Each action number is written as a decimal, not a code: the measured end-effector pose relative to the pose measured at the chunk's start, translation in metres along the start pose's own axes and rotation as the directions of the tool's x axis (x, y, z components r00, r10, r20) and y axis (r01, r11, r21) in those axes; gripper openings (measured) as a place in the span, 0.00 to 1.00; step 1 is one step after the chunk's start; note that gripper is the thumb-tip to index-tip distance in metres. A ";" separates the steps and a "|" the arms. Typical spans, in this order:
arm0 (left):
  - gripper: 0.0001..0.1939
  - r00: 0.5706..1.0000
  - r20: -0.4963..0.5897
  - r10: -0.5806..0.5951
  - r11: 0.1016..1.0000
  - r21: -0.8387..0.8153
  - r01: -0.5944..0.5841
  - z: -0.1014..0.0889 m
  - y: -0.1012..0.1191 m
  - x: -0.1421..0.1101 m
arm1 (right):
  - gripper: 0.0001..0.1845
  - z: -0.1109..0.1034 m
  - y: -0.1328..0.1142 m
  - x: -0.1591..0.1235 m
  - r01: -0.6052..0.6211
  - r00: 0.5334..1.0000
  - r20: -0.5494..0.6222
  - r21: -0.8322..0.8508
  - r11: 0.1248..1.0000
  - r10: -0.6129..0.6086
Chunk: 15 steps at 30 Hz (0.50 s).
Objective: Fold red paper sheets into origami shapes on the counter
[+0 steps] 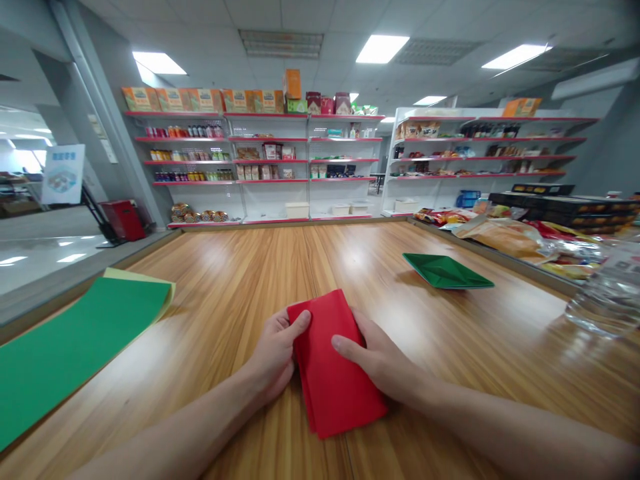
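A sheet of red paper, folded over into a tall rectangle with layered edges at its left, is held up above the table between both hands. My left hand grips its upper left edge, thumb on the front and fingers behind. On the right edge, my right hand pinches it the same way, its thumb lying across the front face. The fingers behind the paper are mostly hidden. Farther off to the right, a folded green paper piece with creased facets rests on the table.
Green and pale yellow sheets lie on the wooden table at the left. A clear plastic bottle stands at the right edge, near packaged snacks and stacked black boxes. Stocked shelves line the back.
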<state>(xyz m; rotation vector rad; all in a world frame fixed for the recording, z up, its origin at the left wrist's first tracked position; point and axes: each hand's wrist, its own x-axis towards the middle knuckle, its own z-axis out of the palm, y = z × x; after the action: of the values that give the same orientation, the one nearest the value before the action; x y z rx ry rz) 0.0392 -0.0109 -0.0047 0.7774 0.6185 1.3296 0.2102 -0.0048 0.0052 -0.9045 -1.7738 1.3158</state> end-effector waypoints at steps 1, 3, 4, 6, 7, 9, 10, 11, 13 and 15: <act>0.10 1.000 0.004 -0.004 1.000 -0.002 0.004 0.000 0.001 -0.001 | 0.24 0.000 0.000 0.000 -0.034 0.999 0.035 0.053 0.998 0.032; 0.11 1.000 0.005 -0.006 1.000 -0.001 0.006 0.002 0.003 -0.003 | 0.20 0.000 0.000 0.000 -0.054 0.997 0.056 0.105 0.993 0.048; 0.11 1.000 0.011 -0.009 1.000 0.003 0.009 0.003 0.003 -0.004 | 0.20 0.001 -0.001 0.000 -0.044 0.998 0.049 0.112 0.993 0.039; 0.11 0.999 0.030 -0.015 1.000 0.014 0.015 0.005 0.004 -0.006 | 0.20 0.001 -0.001 -0.001 -0.014 0.999 0.036 0.104 0.994 0.011; 0.11 0.999 0.038 -0.020 1.000 0.017 0.019 0.006 0.004 -0.007 | 0.20 0.001 0.000 -0.001 0.000 1.000 0.028 0.093 0.996 -0.003; 0.11 0.999 0.031 -0.027 1.000 0.013 0.026 0.007 0.003 -0.009 | 0.20 0.002 0.000 -0.001 0.022 1.000 0.010 0.068 0.997 -0.023; 0.11 1.000 0.008 -0.028 1.000 0.009 0.028 0.007 0.003 -0.009 | 0.20 0.002 0.000 -0.001 0.027 1.000 0.005 0.060 0.998 -0.027; 0.11 0.999 -0.023 -0.029 1.000 0.005 0.029 0.008 0.003 -0.008 | 0.20 0.003 0.000 0.000 0.028 1.000 0.005 0.057 0.998 -0.028; 0.11 0.995 -0.092 -0.027 1.000 -0.001 0.027 0.008 0.003 -0.008 | 0.19 0.003 0.000 0.000 0.022 1.000 0.018 0.062 0.998 -0.023; 0.11 0.990 -0.139 -0.029 1.000 -0.012 0.028 0.008 0.003 -0.007 | 0.19 0.003 -0.002 0.000 0.011 0.999 0.040 0.088 0.996 -0.014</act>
<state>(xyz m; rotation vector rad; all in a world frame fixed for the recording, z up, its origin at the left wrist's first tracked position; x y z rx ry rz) 0.0426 -0.0193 0.0027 0.6693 0.7304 1.3676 0.2074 -0.0066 0.0061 -0.8228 -1.7353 1.4015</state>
